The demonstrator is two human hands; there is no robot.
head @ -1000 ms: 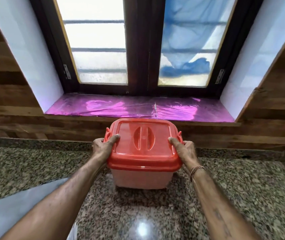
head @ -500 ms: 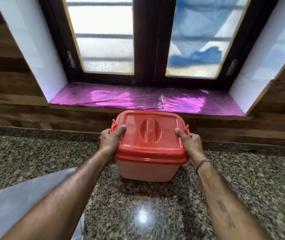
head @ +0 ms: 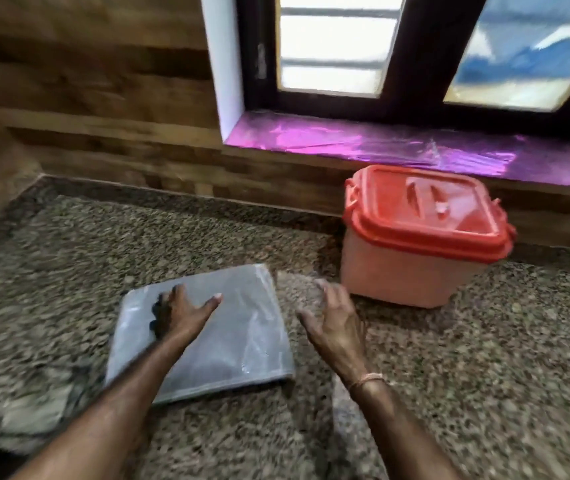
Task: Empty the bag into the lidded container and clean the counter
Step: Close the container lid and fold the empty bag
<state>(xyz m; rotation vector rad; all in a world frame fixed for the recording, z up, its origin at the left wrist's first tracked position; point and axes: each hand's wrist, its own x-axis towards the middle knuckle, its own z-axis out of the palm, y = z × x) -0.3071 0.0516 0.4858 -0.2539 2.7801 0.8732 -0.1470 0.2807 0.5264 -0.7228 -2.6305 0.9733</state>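
Left hand [head: 181, 315] is lying spread, fingers straight, on the flat grey bag [head: 242, 341] on the granite counter [head: 484, 375]. Right hand [head: 337, 318] is hovering loosely open just beside the bag, holding nothing. Farther back, the lidded container [head: 411, 258] is sitting closed under the purple sill [head: 363, 143].

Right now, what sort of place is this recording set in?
Probably a home kitchen: a speckled granite counter runs along a wood-panelled wall, a window sits above it, and an orange-lidded plastic storage container stands on the counter.
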